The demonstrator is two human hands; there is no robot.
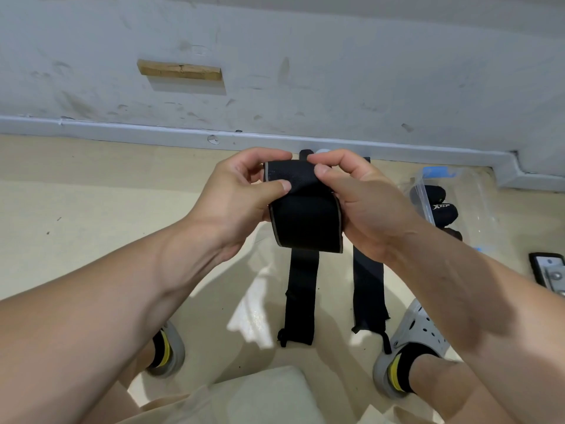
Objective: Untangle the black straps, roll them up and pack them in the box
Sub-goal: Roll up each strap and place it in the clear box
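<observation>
**Hands.** The left hand has its fingers curled and its thumb pressed forward. It pinches the left edge of a wide black elastic strap with grey edging. The right hand is curled in the same way. Its thumb and fingertips pinch the top fold of the same strap at its right edge. Both hands hold the strap in the air at the centre of the view, above the floor.

**Surface and room.** The floor is smooth beige flooring. At 12 o'clock it meets a pale grey skirting strip and a scuffed grey wall. A short wooden block is fixed to the wall at 11 o'clock. A clear plastic box with blue clips stands on the floor at 3 o'clock of the hands. It contains rolled black straps. A black flat device lies at the right edge of the view. Two grey perforated clogs worn over black-and-yellow socks stand at 5 and 7 o'clock. A beige cushioned seat is at 6 o'clock.

**Strap orientation.** The held strap is folded over at the top, and the fold runs from 9 to 3 o'clock. Its free part hangs towards 6 o'clock. Two long flat black straps lie on the floor below the hands. They are side by side and apart, with their long axes running from 12 to 6 o'clock. The view does not show whether either floor strap is joined to the held strap.
</observation>
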